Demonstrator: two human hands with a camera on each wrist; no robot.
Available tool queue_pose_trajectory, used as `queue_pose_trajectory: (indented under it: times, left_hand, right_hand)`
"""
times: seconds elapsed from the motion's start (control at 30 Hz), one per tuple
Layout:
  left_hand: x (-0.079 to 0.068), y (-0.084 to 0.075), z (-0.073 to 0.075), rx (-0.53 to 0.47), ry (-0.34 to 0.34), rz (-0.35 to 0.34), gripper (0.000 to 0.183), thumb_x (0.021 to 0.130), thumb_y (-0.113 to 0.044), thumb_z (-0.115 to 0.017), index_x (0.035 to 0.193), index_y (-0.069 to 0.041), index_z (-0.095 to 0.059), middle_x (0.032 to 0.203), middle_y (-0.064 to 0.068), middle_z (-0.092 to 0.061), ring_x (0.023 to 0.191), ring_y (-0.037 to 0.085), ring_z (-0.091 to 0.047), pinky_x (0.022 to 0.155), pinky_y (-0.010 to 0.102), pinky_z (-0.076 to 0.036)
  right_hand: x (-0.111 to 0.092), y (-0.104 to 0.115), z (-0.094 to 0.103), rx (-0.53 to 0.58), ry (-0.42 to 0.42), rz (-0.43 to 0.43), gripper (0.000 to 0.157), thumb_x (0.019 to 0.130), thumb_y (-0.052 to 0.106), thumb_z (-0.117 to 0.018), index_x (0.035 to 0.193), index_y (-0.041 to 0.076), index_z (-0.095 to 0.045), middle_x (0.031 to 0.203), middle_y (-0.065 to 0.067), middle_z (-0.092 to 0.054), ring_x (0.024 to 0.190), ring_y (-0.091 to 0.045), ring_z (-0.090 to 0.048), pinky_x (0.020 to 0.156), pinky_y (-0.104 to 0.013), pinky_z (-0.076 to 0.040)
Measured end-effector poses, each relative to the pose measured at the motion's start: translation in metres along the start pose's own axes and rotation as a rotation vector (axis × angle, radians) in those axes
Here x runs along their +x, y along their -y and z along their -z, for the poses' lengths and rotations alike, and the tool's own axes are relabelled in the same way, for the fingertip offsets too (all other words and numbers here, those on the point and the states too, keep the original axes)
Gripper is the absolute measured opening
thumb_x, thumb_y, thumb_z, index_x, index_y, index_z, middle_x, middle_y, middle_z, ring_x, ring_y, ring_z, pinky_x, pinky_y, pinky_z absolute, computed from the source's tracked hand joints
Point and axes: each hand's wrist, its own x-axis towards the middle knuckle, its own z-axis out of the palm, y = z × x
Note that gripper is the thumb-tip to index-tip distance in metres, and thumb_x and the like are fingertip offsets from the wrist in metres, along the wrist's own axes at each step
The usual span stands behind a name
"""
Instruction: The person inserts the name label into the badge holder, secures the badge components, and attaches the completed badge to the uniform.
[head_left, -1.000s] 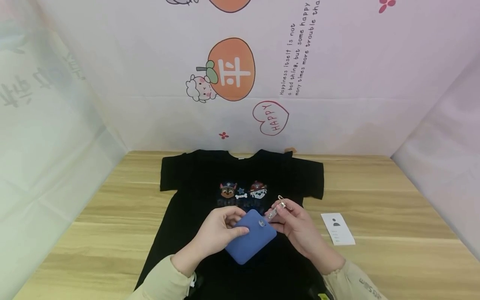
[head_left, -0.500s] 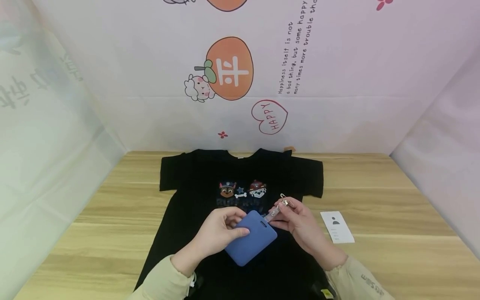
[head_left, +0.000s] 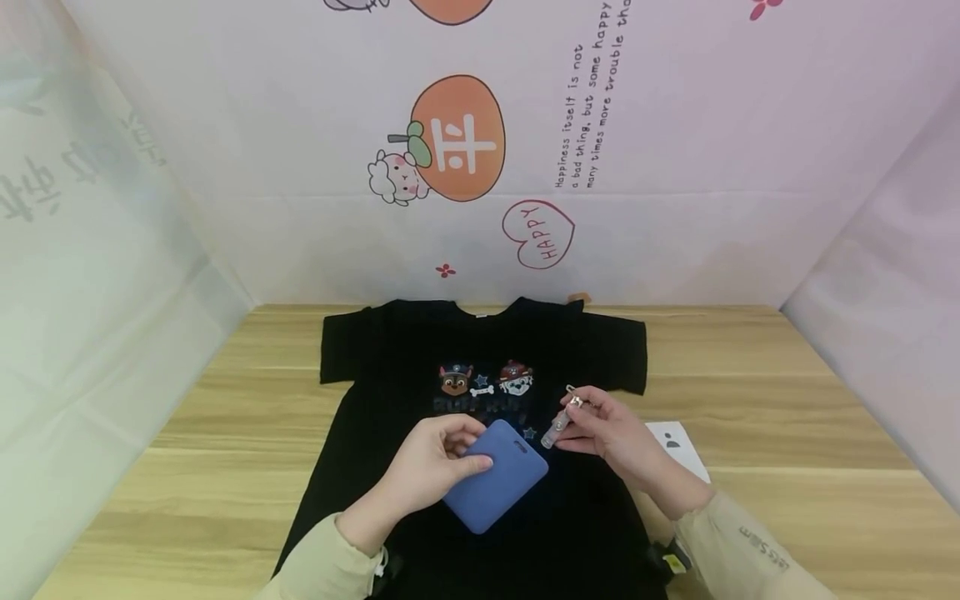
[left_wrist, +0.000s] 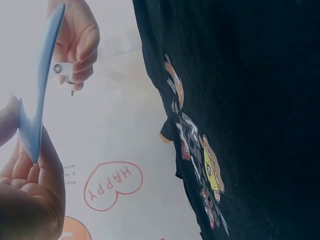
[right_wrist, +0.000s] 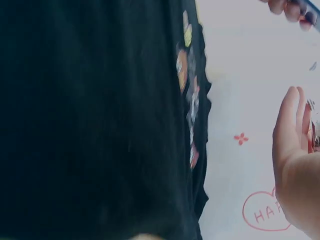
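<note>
A blue badge holder (head_left: pixel 497 483) with a slot near its upper corner is pinched by my left hand (head_left: pixel 431 460), thumb on its face and fingers behind. The left wrist view shows the badge holder (left_wrist: pixel 42 85) almost edge-on. My right hand (head_left: pixel 611 433) pinches a badge clip (head_left: pixel 562 421) with a clear strap and a metal pin, just right of the holder and apart from it. Below both hands a black T-shirt (head_left: pixel 408 358) with cartoon dog prints lies spread out. In the right wrist view the clip is mostly hidden behind the right hand (right_wrist: pixel 295 155).
A white card (head_left: pixel 678 446) with a person icon lies on the wooden table (head_left: pixel 787 400), partly covered by the right forearm. Printed white cloth (head_left: pixel 337 242) stands behind the table and along both sides.
The clip's strap, earlier through the badge holder's slot, has come out of it. My right hand has moved right and slightly up with the clip, and its forearm now overlaps the card.
</note>
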Motion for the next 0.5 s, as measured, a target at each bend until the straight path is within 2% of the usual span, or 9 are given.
queue_pose_trajectory:
  times: [0.23,0.5]
  left_hand:
    - [-0.002,0.0,0.003,-0.026,0.002,0.011,0.018,0.083,-0.012,-0.073,0.098,-0.004,-0.068,0.081,0.004,-0.069,0.07,0.011,-0.058,0.064,0.021,-0.051]
    - [-0.005,-0.001,0.006,-0.051,-0.008,0.009,0.022,0.083,-0.012,-0.073,0.1,-0.001,-0.067,0.082,0.007,-0.069,0.07,0.012,-0.058,0.063,0.02,-0.05]
  right_hand:
    - [0.008,-0.001,0.017,-0.064,0.038,-0.034,0.021,0.101,0.015,-0.045,0.115,0.0,-0.046,0.092,-0.001,-0.062,0.082,-0.011,-0.069,0.079,-0.03,-0.057]
    - [0.018,-0.012,0.025,-0.118,0.088,-0.133,0.027,0.098,0.012,-0.051,0.113,-0.009,-0.045,0.087,-0.002,-0.068,0.078,-0.013,-0.07,0.075,-0.032,-0.058]
